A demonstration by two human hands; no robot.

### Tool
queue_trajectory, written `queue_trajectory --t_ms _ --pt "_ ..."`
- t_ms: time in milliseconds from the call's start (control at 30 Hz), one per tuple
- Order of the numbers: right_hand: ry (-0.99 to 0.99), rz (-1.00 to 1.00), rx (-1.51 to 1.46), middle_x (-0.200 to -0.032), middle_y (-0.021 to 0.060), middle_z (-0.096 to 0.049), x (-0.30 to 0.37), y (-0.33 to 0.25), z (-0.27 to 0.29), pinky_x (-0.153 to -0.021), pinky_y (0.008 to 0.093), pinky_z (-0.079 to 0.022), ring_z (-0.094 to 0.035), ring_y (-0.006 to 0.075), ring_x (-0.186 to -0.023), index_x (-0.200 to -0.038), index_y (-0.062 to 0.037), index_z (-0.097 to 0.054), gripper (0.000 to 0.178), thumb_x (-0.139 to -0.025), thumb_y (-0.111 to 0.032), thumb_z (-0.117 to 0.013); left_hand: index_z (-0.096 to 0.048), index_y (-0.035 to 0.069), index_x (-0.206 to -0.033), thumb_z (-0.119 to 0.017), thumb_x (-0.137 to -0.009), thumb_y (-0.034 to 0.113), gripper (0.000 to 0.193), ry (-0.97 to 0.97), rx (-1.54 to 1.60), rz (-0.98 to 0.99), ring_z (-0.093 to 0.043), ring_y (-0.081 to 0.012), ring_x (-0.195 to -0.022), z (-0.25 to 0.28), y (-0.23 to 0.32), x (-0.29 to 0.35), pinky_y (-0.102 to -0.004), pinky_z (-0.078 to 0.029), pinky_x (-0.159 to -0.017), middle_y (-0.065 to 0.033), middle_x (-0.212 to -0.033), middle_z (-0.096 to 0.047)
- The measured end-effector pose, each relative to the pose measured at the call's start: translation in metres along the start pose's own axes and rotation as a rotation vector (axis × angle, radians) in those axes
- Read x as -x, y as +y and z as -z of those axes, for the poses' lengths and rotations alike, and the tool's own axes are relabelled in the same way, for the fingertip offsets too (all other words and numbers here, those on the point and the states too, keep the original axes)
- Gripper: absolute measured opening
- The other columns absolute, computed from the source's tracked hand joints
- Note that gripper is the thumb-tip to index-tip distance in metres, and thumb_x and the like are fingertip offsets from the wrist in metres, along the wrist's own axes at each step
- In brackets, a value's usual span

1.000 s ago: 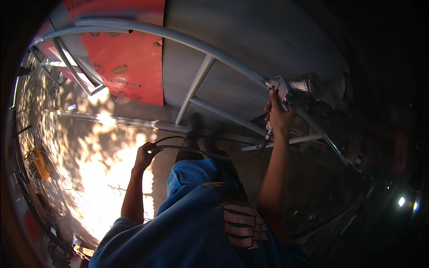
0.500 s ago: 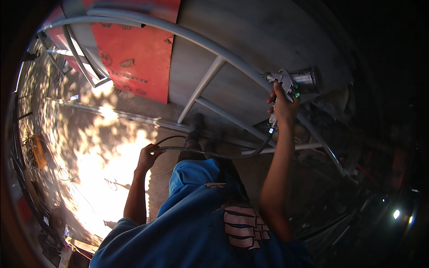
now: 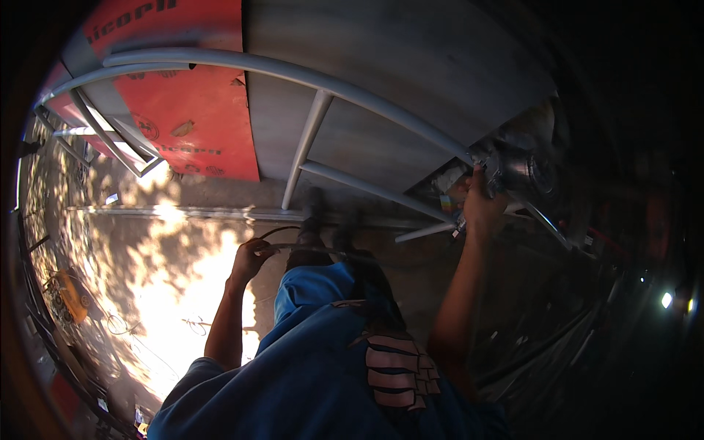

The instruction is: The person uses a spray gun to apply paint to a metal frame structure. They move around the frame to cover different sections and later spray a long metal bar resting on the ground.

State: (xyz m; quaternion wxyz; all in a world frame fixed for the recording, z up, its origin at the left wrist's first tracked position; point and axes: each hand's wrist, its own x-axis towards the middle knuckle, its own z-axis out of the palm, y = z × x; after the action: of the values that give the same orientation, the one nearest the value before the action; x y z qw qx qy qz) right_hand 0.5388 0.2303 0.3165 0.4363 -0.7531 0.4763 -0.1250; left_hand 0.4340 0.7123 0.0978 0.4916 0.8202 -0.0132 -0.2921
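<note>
My right hand (image 3: 482, 209) is wrapped round the grip of a spray gun (image 3: 522, 170) with a metallic cup. The gun sits close to the right-hand part of a long curved grey tube (image 3: 396, 110); dim light hides its nozzle and trigger. That tube belongs to a frame whose crosspiece (image 3: 306, 139) slants down to a lower tube. My left hand (image 3: 251, 258) pinches a dark hose (image 3: 323, 251), which runs across in front of my legs toward the right; its far part fades into shadow.
Behind the frame lie a red printed sheet (image 3: 213, 121) and a large grey panel (image 3: 352, 44). On the sunlit ground at far left is a yellow object (image 3: 72, 299), with thin wires nearby. Deep shadow covers the right side, where a small bright light (image 3: 666, 300) shows.
My right hand has carried the spray gun right and downward along the curved tube, and the cup is now turned more toward me. My left hand still holds the hose, slightly shifted in view.
</note>
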Motion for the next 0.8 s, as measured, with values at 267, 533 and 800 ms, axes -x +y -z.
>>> queue_trajectory --t_ms 267,533,800 --pt "-0.383 0.141 -0.095 -0.073 0.0001 -0.061 0.034 -0.044 -0.072 -0.04 0.025 -0.045 -0.064 0.01 -0.062 -0.101 -0.0045 -0.067 0.029 -0.1 -0.033 -0.073 -0.08 0.002 -0.099 -0.083 -0.088 0.016 0.018 0.09 -0.031 0.159 -0.072 -0.0248 -0.087 0.026 -0.017 0.035 -0.0367 -0.055 -0.08 -0.0136 -0.097 -0.075" --pt "-0.69 0.193 -0.495 -0.09 0.0067 -0.075 0.063 -0.082 -0.106 -0.046 0.028 -0.05 -0.075 0.0166 -0.079 -0.11 -0.0063 -0.068 0.031 -0.101 -0.036 -0.07 -0.077 0.001 -0.103 -0.083 -0.09 0.019 0.023 0.376 -0.023 0.226 -0.066 -0.0175 -0.084 0.029 -0.062 0.111 -0.0349 -0.052 -0.08 -0.0103 -0.089 -0.074" --pt "-0.644 0.077 -0.722 -0.128 0.005 -0.07 0.092 -0.014 -0.01 -0.059 0.0271 -0.047 -0.069 0.0182 -0.114 -0.142 -0.0103 -0.052 0.064 -0.101 -0.059 -0.061 -0.077 0.002 -0.108 -0.082 -0.09 0.016 0.023 0.505 -0.082 0.145 -0.072 -0.0267 -0.099 0.008 -0.074 0.137 -0.0373 -0.055 -0.089 -0.0146 -0.105 -0.075"
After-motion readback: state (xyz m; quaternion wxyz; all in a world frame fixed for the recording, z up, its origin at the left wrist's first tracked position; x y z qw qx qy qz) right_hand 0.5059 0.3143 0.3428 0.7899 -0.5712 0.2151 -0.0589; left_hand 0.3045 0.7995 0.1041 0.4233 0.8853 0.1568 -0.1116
